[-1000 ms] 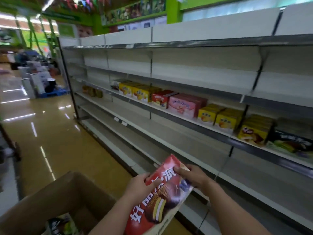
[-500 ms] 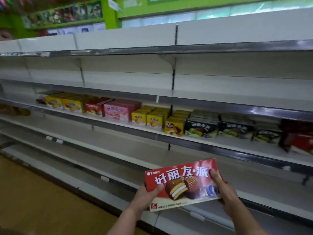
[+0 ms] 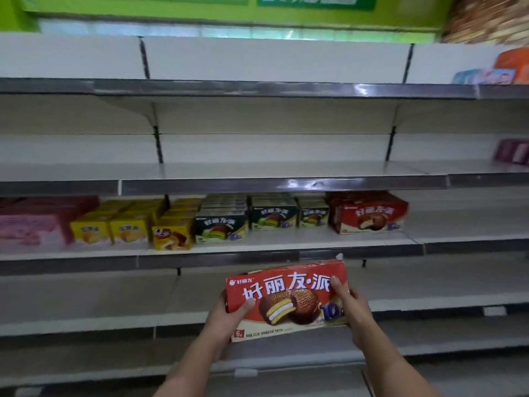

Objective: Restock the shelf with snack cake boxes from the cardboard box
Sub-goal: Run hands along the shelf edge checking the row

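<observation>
I hold a red snack cake box (image 3: 286, 299) level in front of me, its printed face toward me. My left hand (image 3: 226, 316) grips its left end with the thumb over the front. My right hand (image 3: 352, 305) grips its right end. The box hangs just below the front edge of the stocked shelf (image 3: 357, 249). On that shelf a row of matching red boxes (image 3: 369, 214) stands at the right end of the goods. The cardboard box is out of view.
Left of the red boxes stand dark green boxes (image 3: 272, 214), yellow boxes (image 3: 128, 224) and pink boxes (image 3: 34, 222). Right of the red boxes the shelf board (image 3: 463, 224) is bare. The shelves above (image 3: 257, 170) and below (image 3: 114, 296) hold nothing here.
My view has swung right along the shelves and closer. The box has been turned level and raised toward the stocked shelf, with both hands still on its ends. The cardboard box has left the view.
</observation>
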A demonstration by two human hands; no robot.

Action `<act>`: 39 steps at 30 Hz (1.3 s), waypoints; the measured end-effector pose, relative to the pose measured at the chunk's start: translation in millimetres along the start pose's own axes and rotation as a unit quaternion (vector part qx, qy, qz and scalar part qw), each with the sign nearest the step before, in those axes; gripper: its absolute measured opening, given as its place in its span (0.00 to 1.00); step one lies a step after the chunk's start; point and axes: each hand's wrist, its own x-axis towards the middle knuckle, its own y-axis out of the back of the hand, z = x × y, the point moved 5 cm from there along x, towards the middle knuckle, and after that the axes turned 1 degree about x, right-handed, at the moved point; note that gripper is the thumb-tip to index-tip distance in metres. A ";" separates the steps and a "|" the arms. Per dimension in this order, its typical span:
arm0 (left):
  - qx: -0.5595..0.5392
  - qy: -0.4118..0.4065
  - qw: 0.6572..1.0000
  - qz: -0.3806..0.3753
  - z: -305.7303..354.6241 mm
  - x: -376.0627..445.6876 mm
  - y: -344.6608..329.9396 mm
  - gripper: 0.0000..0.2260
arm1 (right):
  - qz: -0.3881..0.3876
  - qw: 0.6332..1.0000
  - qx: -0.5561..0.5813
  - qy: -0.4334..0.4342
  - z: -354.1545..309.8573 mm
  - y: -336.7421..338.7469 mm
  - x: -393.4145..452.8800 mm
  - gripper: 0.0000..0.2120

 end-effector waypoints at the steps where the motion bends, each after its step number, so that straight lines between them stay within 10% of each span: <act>1: 0.007 -0.008 1.000 -0.009 5.3 5.4 -9.4 0.25 | 0.012 1.000 0.001 -0.003 -2.1 8.4 1.7 0.29; 6: 0.053 -0.053 0.996 -0.051 31.0 35.1 -74.0 0.25 | 0.078 0.996 -0.040 0.014 -7.0 61.8 20.6 0.46; 11: 0.050 -0.061 0.996 -0.051 57.8 56.9 -150.1 0.28 | 0.082 0.996 -0.029 0.016 -40.0 121.0 47.7 0.31; 24: 0.031 -0.044 0.998 0.034 114.8 100.9 -322.3 0.27 | 0.072 0.993 -0.054 0.078 -101.5 249.0 181.0 0.36; 33: 0.069 -0.055 0.991 0.103 122.7 165.5 -351.1 0.16 | 0.144 0.920 -0.355 0.084 -135.2 270.8 238.7 0.37; 39: 0.077 -0.066 0.987 0.123 130.4 209.4 -352.8 0.12 | 0.064 0.963 -0.254 0.060 -112.4 269.2 315.3 0.48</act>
